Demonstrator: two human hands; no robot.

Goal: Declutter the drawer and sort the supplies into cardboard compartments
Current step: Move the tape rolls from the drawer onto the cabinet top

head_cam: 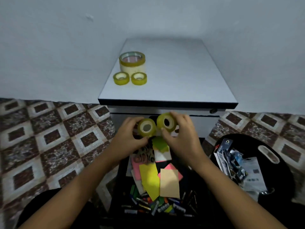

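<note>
My left hand grips a small yellow tape roll above the far end of the open dark drawer. My right hand holds a second yellow tape roll right beside the first. Below my hands the drawer holds coloured sticky notes, a tan card, rubber bands and several batteries and pens. On the white cabinet top stand a large tape roll and two small yellow rolls.
A black round bin at the right holds packaging and papers. Patterned brown and white floor tiles lie on both sides. A pale wall rises behind the cabinet.
</note>
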